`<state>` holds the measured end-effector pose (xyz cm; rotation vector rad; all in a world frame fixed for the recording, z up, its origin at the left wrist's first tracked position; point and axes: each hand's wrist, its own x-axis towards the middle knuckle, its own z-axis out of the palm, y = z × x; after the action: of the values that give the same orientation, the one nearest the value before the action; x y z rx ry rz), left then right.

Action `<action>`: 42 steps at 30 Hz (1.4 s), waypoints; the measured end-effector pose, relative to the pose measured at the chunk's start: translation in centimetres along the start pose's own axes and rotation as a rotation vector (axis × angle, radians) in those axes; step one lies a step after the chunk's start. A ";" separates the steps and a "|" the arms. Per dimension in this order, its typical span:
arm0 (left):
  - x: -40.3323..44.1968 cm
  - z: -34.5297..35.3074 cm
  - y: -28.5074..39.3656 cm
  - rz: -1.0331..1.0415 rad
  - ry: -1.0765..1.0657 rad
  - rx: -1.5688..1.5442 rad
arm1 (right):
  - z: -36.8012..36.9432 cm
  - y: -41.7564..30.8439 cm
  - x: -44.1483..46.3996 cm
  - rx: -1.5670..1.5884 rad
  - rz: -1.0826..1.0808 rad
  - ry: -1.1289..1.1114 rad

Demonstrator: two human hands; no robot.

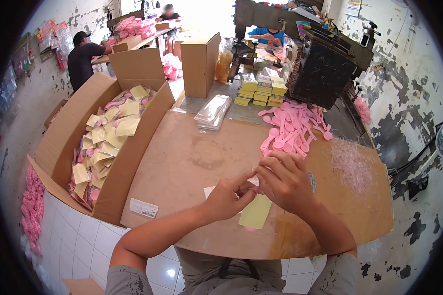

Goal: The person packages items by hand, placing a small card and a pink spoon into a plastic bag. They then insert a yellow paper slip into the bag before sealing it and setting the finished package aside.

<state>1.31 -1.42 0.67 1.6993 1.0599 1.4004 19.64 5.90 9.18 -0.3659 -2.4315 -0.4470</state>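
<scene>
My left hand (226,199) and my right hand (284,183) meet over the near part of the table, fingertips pinched close together. Between them shows the whitish, see-through top of a small plastic bag (254,181), partly hidden by the fingers. Just below the fingers is a pale yellow card (256,213), with a bit of something pink (250,229) peeking out at its lower end. A white piece (208,191) lies beside my left hand. Beyond my right hand is a heap of pink plastic spoons (289,129).
On the left stands an open carton (147,132) of bagged yellow cards and pink pieces. Flat clear bags (214,112), stacked yellow card bundles (261,91) and a dark machine (322,66) are farther back. Clear plastic scraps (352,162) lie right. People work behind.
</scene>
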 end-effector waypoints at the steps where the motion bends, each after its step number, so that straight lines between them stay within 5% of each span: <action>1: 0.0 -0.1 -0.1 0.002 -0.011 0.026 | 0.3 0.0 -0.1 -0.042 -0.023 -0.012; 4: 0.1 -0.1 -0.3 0.005 -0.046 0.111 | 1.2 0.1 -0.7 -0.157 -0.104 -0.057; 10: 0.8 -0.8 0.6 -0.116 -0.151 0.069 | 0.2 4.5 -1.2 0.257 0.284 0.069; 12: 0.8 -0.5 -0.4 -0.174 -0.080 -0.134 | -1.8 7.3 -3.2 0.826 0.744 -0.083; 14: 1.0 -0.9 -0.4 -0.224 -0.068 -0.183 | -6.1 10.8 -6.3 1.160 0.975 -0.275; 16: 1.2 -1.0 -0.5 -0.254 -0.048 -0.249 | -7.9 17.7 -13.9 1.602 0.881 -0.138; 19: 1.3 -0.6 -0.4 -0.259 -0.015 -0.332 | -7.4 20.5 -18.4 0.898 1.244 0.132; 25: 1.5 -0.9 -0.8 -0.239 0.002 -0.308 | -5.3 18.5 -23.1 -0.701 0.761 -0.109; 30: 1.5 -0.7 -1.3 -0.281 0.019 -0.323 | -3.4 13.8 -15.8 0.081 0.768 -0.060; 34: 1.4 -0.5 -1.6 -0.270 0.019 -0.341 | -1.3 6.3 -7.8 0.627 0.488 -0.098; 42: 1.4 -0.7 -1.3 -0.294 -0.002 -0.413 | 3.8 2.3 -6.4 1.456 0.860 -0.225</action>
<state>0.53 0.45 0.24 1.1966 0.9002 1.3164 23.32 8.59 2.84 -0.6896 -1.8736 1.6586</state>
